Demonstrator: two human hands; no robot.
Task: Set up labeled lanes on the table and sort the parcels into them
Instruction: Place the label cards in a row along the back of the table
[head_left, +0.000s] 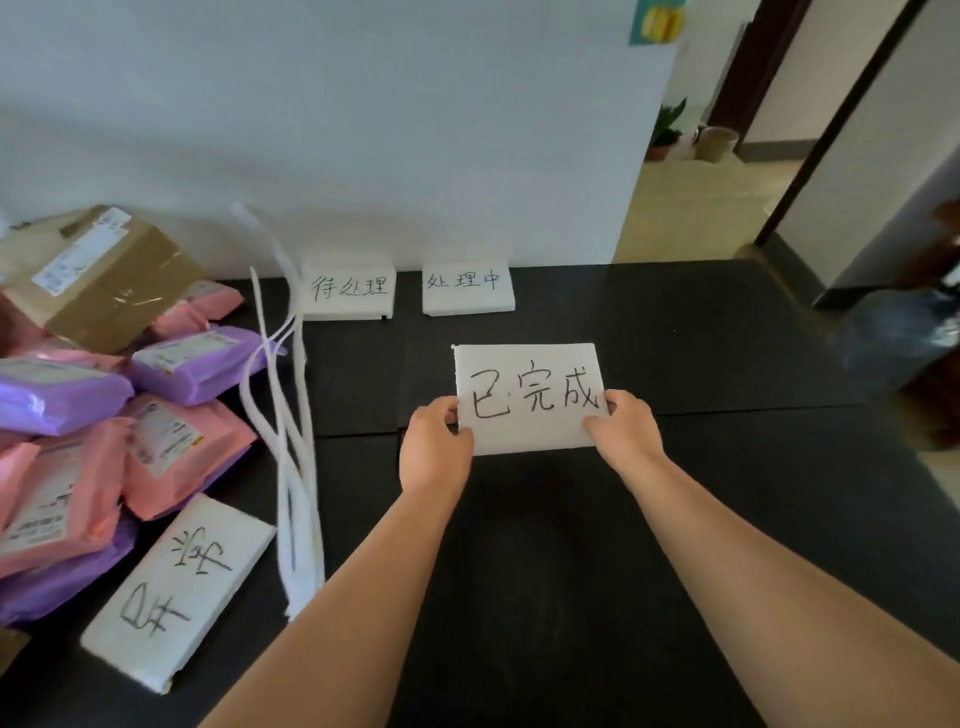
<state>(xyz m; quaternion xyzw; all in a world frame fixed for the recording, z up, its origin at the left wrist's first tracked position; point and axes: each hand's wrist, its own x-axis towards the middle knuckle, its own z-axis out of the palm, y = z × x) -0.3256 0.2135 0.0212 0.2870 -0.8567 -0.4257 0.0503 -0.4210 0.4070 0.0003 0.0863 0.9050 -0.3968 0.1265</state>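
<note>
Label (530, 384) pinched by lower corners, fingers curled: left grip (435, 447), right grip (626, 431); long axis crosswise, over bench (701, 519). Wall label (467, 287) ahead, slightly left; likely slot beyond right grip, which is nearer. Parcels (104, 415) far left.

Both hands hold one white card (530, 384), marked 已完成, over the black worktop (727, 467). The left hand (434, 447) pinches its lower left corner and the right hand (623, 431) its lower right, thumbs on the written face. Beyond the fingers (449, 410), at the foot of the wall (363, 130), the 待处理 card (349, 291) and the 处理中 card (467, 288) sit side by side. Left of the fingers lie long white foam strips (291, 415). Farther left is a heap of pink and purple parcels (171, 452), with a cardboard box (104, 280) at its back. Nearer, on the left, a fourth card (176, 587) lies flat.
</note>
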